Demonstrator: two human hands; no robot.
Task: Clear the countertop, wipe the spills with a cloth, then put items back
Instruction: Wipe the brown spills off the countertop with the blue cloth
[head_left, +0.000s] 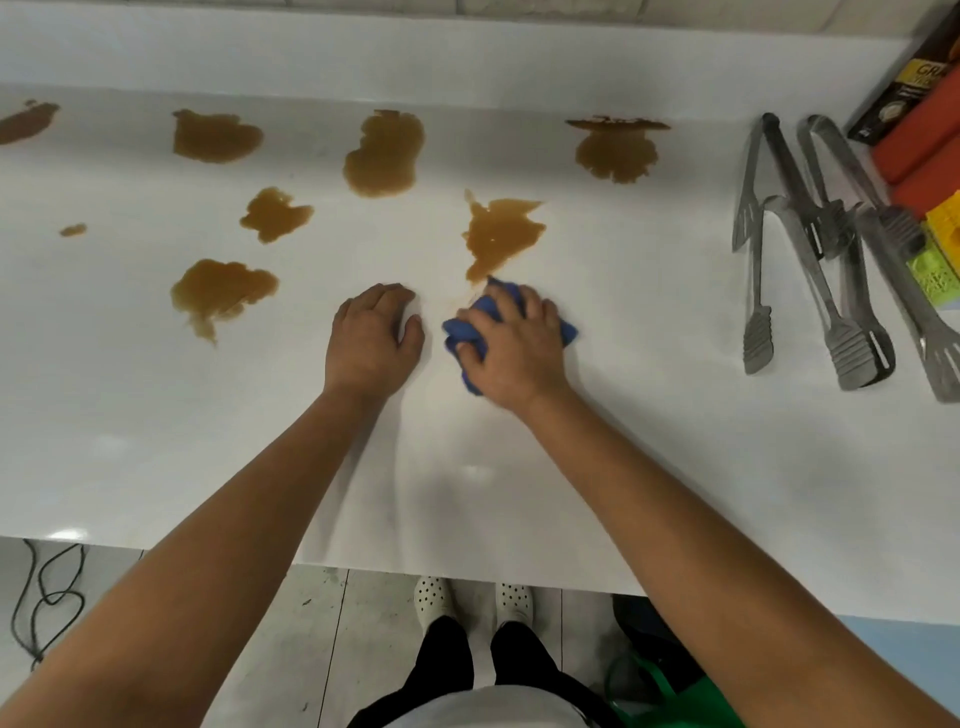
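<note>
Now right hand (511, 345) grips blue cloth (464, 340), seemingly touching spill (498, 236).

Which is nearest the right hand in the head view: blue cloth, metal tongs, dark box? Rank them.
1. Blue cloth: under the right hand, gripped.
2. Metal tongs: off to its right on the counter.
3. Dark box: far right corner, by the wall.

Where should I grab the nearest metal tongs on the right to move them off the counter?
Probably take the nearest tongs around the middle of their two arms, coming from above with the left side open. They lie flat, hinge far, ridged tips near, and other tongs crowd their right side.
</note>
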